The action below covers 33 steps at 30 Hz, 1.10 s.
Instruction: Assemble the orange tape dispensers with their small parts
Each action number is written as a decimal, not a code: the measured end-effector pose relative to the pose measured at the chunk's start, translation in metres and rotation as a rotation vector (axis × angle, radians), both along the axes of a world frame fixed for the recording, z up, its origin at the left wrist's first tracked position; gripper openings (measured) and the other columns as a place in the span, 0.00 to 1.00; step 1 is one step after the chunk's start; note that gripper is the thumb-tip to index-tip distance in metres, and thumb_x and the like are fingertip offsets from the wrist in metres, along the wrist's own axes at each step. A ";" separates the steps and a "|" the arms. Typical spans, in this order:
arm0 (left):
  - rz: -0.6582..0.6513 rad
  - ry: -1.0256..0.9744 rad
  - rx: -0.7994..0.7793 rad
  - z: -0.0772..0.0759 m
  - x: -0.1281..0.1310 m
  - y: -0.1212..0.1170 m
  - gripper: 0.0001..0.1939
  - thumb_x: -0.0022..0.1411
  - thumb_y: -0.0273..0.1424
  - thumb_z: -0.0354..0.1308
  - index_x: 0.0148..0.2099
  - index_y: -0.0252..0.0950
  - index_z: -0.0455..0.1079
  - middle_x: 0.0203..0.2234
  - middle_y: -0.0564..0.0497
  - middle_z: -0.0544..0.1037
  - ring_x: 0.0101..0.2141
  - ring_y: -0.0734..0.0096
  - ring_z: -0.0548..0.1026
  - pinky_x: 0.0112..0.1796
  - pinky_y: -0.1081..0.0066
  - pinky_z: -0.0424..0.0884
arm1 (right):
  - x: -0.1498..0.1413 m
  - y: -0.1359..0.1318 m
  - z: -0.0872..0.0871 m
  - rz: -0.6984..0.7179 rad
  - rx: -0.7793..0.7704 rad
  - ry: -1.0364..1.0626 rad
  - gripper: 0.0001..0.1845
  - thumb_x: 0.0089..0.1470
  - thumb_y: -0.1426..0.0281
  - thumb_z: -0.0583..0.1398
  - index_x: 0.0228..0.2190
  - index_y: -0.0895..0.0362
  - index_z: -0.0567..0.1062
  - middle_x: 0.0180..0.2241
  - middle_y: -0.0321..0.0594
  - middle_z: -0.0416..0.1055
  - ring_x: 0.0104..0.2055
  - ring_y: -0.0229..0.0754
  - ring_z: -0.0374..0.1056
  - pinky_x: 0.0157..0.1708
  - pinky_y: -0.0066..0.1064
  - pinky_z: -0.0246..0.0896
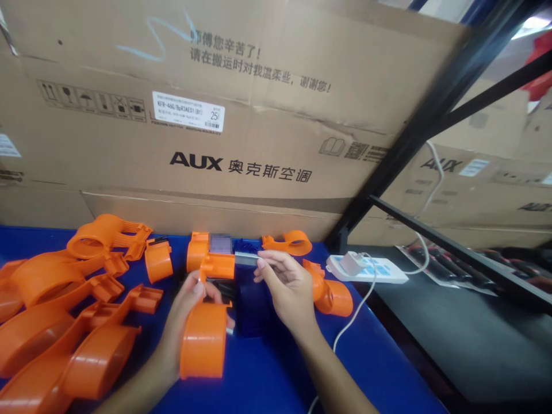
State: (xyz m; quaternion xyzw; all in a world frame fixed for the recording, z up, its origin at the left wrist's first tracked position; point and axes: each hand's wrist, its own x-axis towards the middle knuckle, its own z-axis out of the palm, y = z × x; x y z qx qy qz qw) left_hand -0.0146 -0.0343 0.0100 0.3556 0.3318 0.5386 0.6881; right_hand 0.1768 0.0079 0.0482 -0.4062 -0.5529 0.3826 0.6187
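My left hand (180, 307) is closed around the arm of an orange plastic tape dispenser (202, 342), whose round hub hangs toward me. Between the thumb and fingers of my right hand (291, 287) is a thin metal strip with a toothed edge, a serrated blade (246, 259). The blade's left end meets or nearly meets the dispenser's upper end; contact cannot be made out exactly. Behind and below the blade stands a dark blue plastic piece (254, 305), partly in shadow. A small white-tipped item shows by my left fingertips, too hidden to name.
Several orange dispensers (97, 359) lie at left on the blue table (267, 385). More orange pieces (337, 297) are at right, beside a white power strip (368, 269) with a cable. A clear box (221, 243) stands behind the hands. Cardboard boxes (259, 126) and a black frame (414, 126) border the table.
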 end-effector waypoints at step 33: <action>0.113 0.046 -0.119 -0.004 0.000 0.008 0.24 0.59 0.54 0.62 0.35 0.37 0.64 0.20 0.51 0.76 0.22 0.59 0.80 0.20 0.71 0.71 | -0.004 -0.003 -0.005 0.044 -0.022 -0.104 0.17 0.59 0.60 0.66 0.48 0.52 0.79 0.42 0.44 0.80 0.39 0.45 0.76 0.32 0.33 0.73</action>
